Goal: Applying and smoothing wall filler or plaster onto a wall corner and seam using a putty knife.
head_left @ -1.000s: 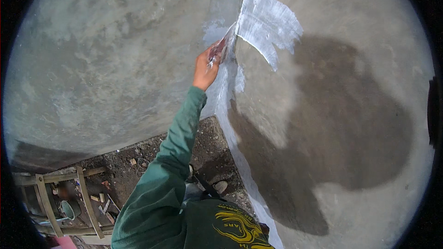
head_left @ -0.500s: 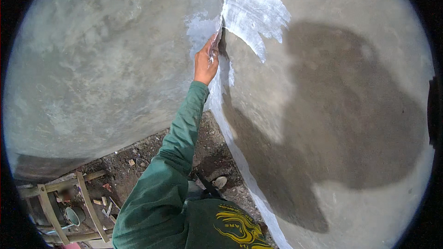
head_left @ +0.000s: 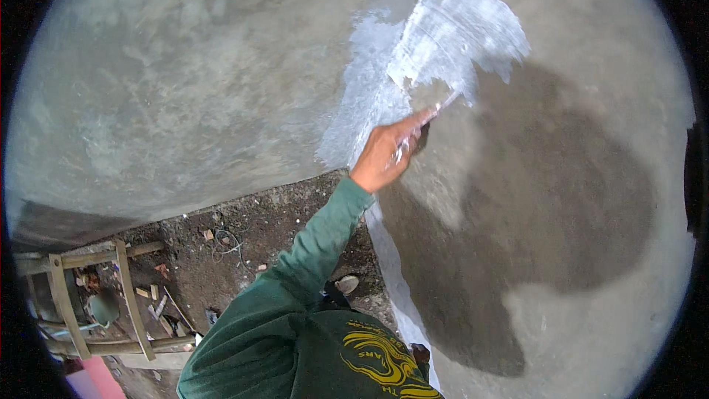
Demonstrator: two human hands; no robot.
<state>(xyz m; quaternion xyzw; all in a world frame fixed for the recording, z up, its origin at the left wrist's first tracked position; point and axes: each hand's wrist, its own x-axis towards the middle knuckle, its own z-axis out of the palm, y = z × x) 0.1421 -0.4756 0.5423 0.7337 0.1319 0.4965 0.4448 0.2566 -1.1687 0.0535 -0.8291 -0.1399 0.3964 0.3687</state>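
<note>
My left hand (head_left: 384, 154), at the end of a green sleeve, is closed around a putty knife (head_left: 442, 106) smeared with white. The thin blade points up and to the right, its tip at the lower edge of a white coat of putty (head_left: 461, 26) on the right-hand wall (head_left: 591, 199). Beside it, a thinner whitish smear (head_left: 362, 81) covers part of the left-hand wall (head_left: 185, 96) along the corner. My fingers hide most of the tool's handle. My right hand is not in view.
A wooden ladder-like frame (head_left: 133, 303) lies at lower left, near a greenish bucket (head_left: 105, 308). Bits of wood and rubble are scattered over the dirt ground (head_left: 251, 233). A pale strip (head_left: 388, 255) runs down the right wall's edge. A large shadow falls on that wall.
My left hand has swung the putty knife from the corner down and right onto the right-hand wall. More white smear shows on the left wall by the corner. The view has shifted.
</note>
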